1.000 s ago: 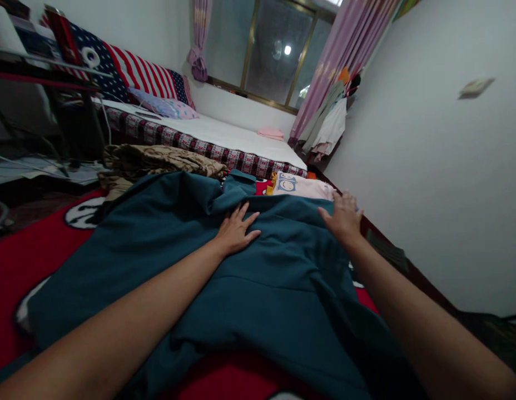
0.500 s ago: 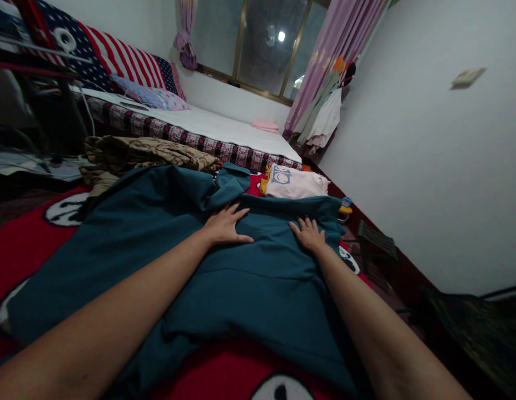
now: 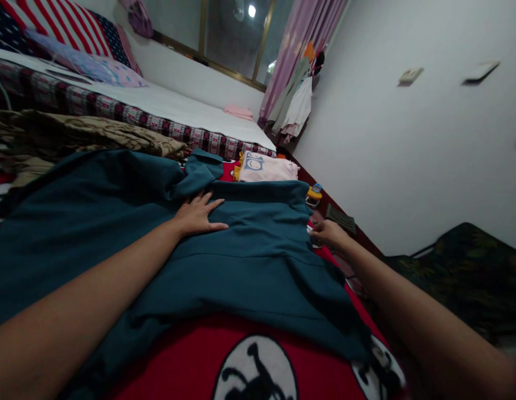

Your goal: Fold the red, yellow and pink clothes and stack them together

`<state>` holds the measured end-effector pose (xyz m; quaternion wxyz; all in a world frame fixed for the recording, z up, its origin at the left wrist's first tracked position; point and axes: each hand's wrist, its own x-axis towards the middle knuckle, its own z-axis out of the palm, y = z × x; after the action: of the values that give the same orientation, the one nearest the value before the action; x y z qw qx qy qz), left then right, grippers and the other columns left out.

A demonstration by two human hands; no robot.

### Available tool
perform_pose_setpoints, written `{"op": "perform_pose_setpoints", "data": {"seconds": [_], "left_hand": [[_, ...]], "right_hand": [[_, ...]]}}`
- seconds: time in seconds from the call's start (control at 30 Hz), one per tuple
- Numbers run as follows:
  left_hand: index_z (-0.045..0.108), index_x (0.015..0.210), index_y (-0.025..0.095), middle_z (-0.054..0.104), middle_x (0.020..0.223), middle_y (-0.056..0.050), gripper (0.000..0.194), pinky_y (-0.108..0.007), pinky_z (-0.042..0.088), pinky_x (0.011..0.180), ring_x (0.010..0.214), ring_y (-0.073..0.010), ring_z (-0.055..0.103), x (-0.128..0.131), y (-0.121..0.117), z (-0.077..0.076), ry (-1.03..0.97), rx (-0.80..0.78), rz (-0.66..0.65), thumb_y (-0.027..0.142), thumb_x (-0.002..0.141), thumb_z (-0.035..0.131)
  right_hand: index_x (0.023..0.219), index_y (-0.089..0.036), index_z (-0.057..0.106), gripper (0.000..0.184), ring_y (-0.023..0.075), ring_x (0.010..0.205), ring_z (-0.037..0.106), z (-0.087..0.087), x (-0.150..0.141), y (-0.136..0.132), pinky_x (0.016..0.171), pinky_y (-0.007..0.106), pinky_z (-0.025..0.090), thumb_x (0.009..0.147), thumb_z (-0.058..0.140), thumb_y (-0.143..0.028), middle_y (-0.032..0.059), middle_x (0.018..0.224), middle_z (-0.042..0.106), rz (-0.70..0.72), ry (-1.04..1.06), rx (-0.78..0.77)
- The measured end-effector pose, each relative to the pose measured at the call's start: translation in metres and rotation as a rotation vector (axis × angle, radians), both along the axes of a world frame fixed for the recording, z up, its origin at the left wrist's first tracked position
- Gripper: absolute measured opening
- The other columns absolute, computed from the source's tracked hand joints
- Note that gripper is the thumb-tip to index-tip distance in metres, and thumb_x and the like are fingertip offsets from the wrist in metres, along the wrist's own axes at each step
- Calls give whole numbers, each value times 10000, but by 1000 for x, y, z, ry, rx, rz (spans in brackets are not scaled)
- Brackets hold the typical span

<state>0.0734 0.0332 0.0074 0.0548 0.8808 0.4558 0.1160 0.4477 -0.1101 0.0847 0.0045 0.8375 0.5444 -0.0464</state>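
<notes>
A dark teal collared garment lies spread out, with a few creases, over a red blanket printed with black-and-white figures. My left hand rests flat on it, fingers spread, just below the collar. At the garment's right edge is my right hand, its fingers curled and pressed together. Whether cloth is between those fingertips is hidden from me.
Beyond the garment lie a folded pale pink garment and a rumpled brown patterned cloth. A white-topped bed stands by the window. To the right are a green stool and a dark leaf-patterned cover.
My right hand has come down onto the cloth, then slid right to its edge, and its fingers have curled. My left hand stays flat on the garment. The view has swung right.
</notes>
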Motion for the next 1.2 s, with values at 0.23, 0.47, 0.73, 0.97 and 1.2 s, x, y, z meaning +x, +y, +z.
{"op": "perform_pose_setpoints", "data": {"seconds": [0.23, 0.47, 0.73, 0.97, 1.2], "left_hand": [[340, 1492, 323, 189, 1605, -107, 899, -548, 163, 1139, 1473, -347, 134, -1, 1, -1, 17, 21, -5, 808, 745, 458], [373, 1480, 304, 231, 1590, -128, 886, -539, 189, 1137, 1467, -342, 165, -2, 4, -6, -15, 68, -21, 795, 749, 472], [445, 1443, 245, 287, 1568, -129, 810, -516, 277, 1124, 1425, -361, 278, -3, 4, -5, -149, 100, -132, 697, 776, 536], [469, 1409, 184, 384, 1509, -128, 631, -460, 376, 1099, 1355, -303, 411, -8, 6, -8, -329, 105, -327, 476, 851, 504], [471, 1399, 219, 458, 1444, -89, 543, -401, 419, 1085, 1299, -234, 475, 11, -17, 5, -441, 186, -493, 171, 858, 454]], "right_hand": [[676, -174, 663, 283, 154, 667, 624, -25, -14, -7, 543, 227, 348, 747, 715, -443, 37, 701, 681, -37, -27, -25], [907, -203, 637, 263, 213, 832, 622, 12, -36, 5, 642, 269, 354, 873, 502, -425, 69, 861, 687, -127, -187, 395], [916, -208, 612, 164, 184, 762, 598, 18, -139, 27, 702, 273, 392, 868, 543, -349, 23, 812, 663, 186, 83, 629], [1163, -214, 621, 336, 172, 977, 628, -13, -192, 6, 818, 252, 443, 845, 645, -317, 32, 1132, 680, 874, 489, 139], [872, -202, 724, 205, 242, 929, 682, -3, -125, 1, 742, 295, 470, 842, 525, -237, 76, 957, 740, 240, -3, 50]]}}
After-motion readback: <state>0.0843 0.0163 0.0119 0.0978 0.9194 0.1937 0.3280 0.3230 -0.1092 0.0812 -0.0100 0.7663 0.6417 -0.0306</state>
